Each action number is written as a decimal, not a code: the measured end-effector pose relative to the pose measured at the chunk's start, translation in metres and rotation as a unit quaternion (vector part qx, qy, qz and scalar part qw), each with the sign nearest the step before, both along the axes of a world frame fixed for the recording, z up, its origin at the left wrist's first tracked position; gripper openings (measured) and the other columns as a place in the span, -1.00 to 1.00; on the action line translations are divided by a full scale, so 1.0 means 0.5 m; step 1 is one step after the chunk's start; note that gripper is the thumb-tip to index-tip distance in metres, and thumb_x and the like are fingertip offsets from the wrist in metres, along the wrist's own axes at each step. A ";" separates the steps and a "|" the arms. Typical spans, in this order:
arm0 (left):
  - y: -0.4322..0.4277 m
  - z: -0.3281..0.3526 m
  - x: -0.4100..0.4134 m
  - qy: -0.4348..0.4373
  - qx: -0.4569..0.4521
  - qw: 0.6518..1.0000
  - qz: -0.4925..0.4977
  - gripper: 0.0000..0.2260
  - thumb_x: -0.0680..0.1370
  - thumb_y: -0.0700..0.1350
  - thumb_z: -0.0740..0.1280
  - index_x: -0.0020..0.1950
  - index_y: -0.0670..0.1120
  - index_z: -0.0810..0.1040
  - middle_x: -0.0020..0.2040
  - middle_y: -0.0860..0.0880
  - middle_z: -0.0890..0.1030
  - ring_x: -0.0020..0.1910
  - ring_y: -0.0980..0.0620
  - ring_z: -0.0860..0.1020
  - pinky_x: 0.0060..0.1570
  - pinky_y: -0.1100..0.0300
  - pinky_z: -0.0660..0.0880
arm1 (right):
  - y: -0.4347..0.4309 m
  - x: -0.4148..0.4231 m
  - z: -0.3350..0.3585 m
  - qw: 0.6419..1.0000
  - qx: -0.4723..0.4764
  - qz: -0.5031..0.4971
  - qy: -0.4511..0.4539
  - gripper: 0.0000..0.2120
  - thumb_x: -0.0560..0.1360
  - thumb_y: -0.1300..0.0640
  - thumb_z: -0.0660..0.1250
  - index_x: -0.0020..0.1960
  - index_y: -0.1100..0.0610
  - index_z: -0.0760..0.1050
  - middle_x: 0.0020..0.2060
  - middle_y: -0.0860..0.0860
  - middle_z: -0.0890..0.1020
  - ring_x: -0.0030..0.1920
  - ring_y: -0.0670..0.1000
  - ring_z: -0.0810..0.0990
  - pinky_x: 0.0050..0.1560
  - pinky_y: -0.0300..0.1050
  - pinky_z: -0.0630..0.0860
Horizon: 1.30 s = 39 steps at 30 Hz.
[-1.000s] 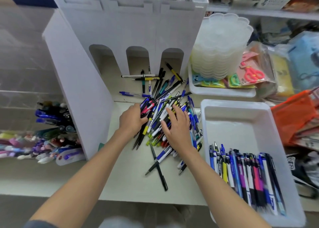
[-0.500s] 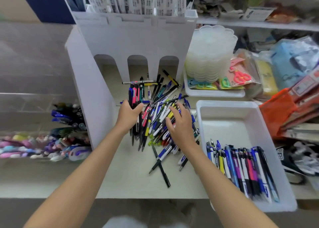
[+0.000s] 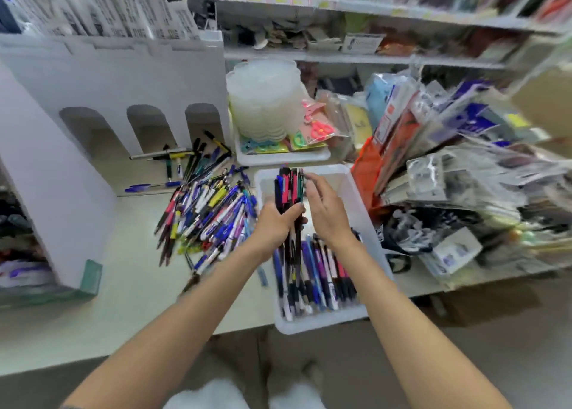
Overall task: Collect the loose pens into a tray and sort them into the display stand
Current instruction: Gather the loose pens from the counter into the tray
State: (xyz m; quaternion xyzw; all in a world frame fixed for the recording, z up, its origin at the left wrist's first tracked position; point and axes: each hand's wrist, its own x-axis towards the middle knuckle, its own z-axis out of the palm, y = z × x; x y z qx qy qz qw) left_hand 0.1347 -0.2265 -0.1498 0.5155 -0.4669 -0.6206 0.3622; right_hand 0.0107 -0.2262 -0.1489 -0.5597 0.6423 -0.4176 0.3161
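Pens (image 3: pixel 289 189) lifted over tray (image 3: pixel 335 177), left fingers (image 3: pixel 296 212) gripping (right hand (image 3: pixel 325 210) seemingly touching)

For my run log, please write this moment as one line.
step: pens to tray | left grip: holds pen bundle over tray | right grip: open, fingers at bundle top | pile: on counter

The bundle of pens (image 3: pixel 289 189) in the left hand (image 3: pixel 275 226) is black, blue, pink and dark green. The tray (image 3: pixel 322 323) below that hand is white, and the pens in it (image 3: pixel 315 278) are blue, black, white, purple and pink. Left of the hand, the loose pile (image 3: pixel 210 210) mixes blue, white, yellow, pink and black on a pale cream desk (image 3: pixel 133 291). The display stand (image 3: pixel 123 77) is white.
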 end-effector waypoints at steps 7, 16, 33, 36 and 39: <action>0.091 -0.054 -0.159 -0.092 -0.036 0.995 0.034 -0.79 0.61 -0.12 0.34 0.24 -0.10 0.53 0.04 -0.04 0.65 -0.08 0.15 0.60 -0.13 0.26 0.48 | 0.068 -0.155 -0.026 0.995 0.063 0.075 -0.020 -0.55 0.67 -0.08 0.12 0.53 -0.06 0.21 0.31 -0.10 0.40 0.23 -0.13 0.42 0.21 -0.18 0.38; 0.149 -0.075 -0.211 -0.102 0.015 0.994 0.022 -0.58 0.54 -0.06 0.42 0.38 -0.05 0.45 0.20 0.03 0.63 0.18 0.14 0.59 0.11 0.25 0.54 | 0.063 -0.171 -0.043 0.984 0.059 0.161 -0.037 -0.43 0.54 -0.01 0.38 0.49 -0.17 0.25 0.38 -0.07 0.39 0.34 -0.12 0.38 0.30 -0.24 0.33; 0.157 -0.152 -0.062 -0.517 -0.218 0.828 -0.010 -0.61 0.70 -0.16 0.11 0.53 -0.12 0.31 0.54 -0.11 0.31 0.56 -0.09 0.19 0.56 -0.08 0.01 | 0.057 -0.128 -0.109 0.983 0.117 0.143 0.010 -0.63 0.63 -0.04 0.21 -0.09 0.21 0.63 -0.03 0.06 0.63 0.03 -0.03 0.55 0.12 -0.12 0.42; 0.157 -0.165 -0.058 -0.522 -0.241 0.818 -0.022 -0.60 0.67 -0.25 0.13 0.53 -0.13 0.31 0.53 -0.09 0.34 0.56 -0.08 0.19 0.57 -0.10 -0.07 | 0.071 -0.132 -0.126 0.967 0.092 0.197 0.133 -0.73 0.62 0.03 0.24 0.22 0.14 0.58 0.17 0.01 0.62 0.20 -0.03 0.54 0.23 -0.17 0.39; 0.140 -0.163 -0.051 -0.500 -0.247 0.830 -0.027 -0.61 0.65 -0.30 0.15 0.49 -0.16 0.36 0.50 -0.12 0.38 0.54 -0.10 0.24 0.57 -0.09 -0.02 | 0.069 -0.137 -0.117 0.972 0.086 0.194 0.099 -0.69 0.66 0.04 0.17 0.29 0.10 0.56 0.24 -0.03 0.61 0.26 -0.06 0.52 0.24 -0.24 0.36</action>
